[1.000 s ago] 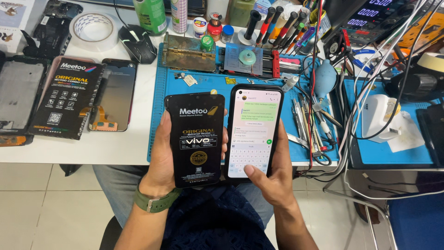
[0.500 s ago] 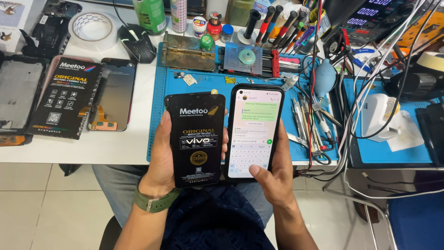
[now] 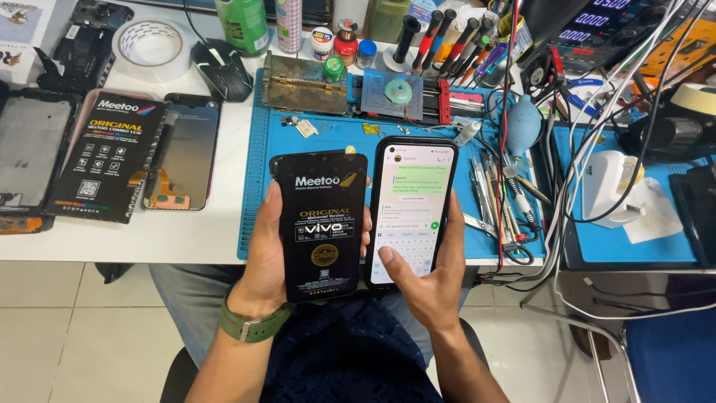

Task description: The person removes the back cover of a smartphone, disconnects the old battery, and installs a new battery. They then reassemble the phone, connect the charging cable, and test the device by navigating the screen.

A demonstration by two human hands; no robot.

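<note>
- Right now I see my left hand [image 3: 270,261] wrapped around a flat black rectangular screen panel with printed film [image 3: 321,224], fingers curled on its edges, held upright above my lap.
- My right hand [image 3: 432,280] grips a black-cased smartphone with a lit chat screen [image 3: 412,209], thumb [image 3: 394,263] pressed on the keyboard.
- Both sit just beside each other, in front of the blue rubber work mat [image 3: 328,138].
- Farther left on the white tabletop [image 3: 112,242] lies a second black printed panel [image 3: 112,160], next to a roll of clear tape [image 3: 151,46] and a black computer mouse [image 3: 221,69].
</note>
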